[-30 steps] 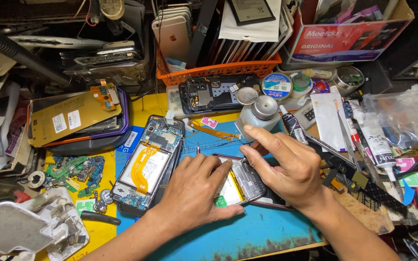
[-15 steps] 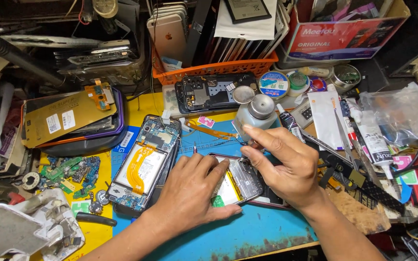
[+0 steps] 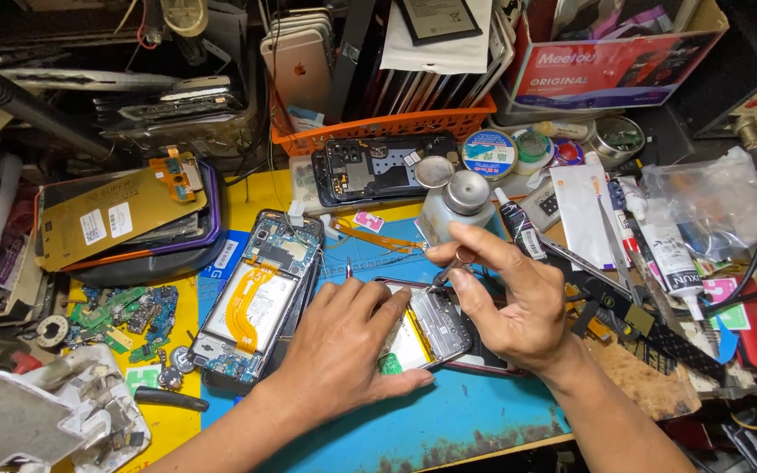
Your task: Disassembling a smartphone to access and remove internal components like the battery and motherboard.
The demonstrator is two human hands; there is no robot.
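While the orange basket (image 3: 413,127) at the back holds phones and flat screens standing on edge, and the red-and-white box (image 3: 606,66) beside it holds packets, the work lies on the blue mat (image 3: 449,420). An opened phone (image 3: 435,328) rests there under both hands, its long axis running from lower left to upper right, insides facing up. Left hand (image 3: 343,346) lies flat on it, fingers spread, holding nothing. Right hand (image 3: 510,298) pinches tweezers (image 3: 450,270), tips pointing down at the phone's upper end. Another open phone (image 3: 260,298) lies just left, tilted alike.
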